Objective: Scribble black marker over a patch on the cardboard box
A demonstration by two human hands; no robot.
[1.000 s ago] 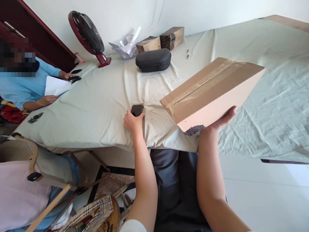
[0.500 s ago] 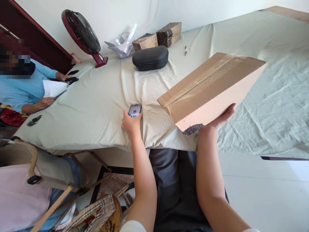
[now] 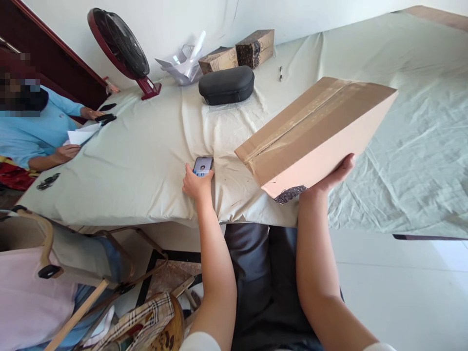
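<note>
Your left hand (image 3: 196, 185): arm stretched forward, palm down on the cloth-covered table (image 3: 146, 161), fingers loosely curled against the near end of a phone (image 3: 203, 165) lying flat, screen lit.

Your right hand (image 3: 334, 175): palm up, fingers spread under a sealed cardboard box (image 3: 314, 131), held tilted above the table edge; taped shut, contents not visible.

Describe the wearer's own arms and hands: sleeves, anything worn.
Both forearms are bare. The left hand and right hand show no gloves, rings or watch. White sleeve edges show near the elbows at the bottom of the view.
</note>
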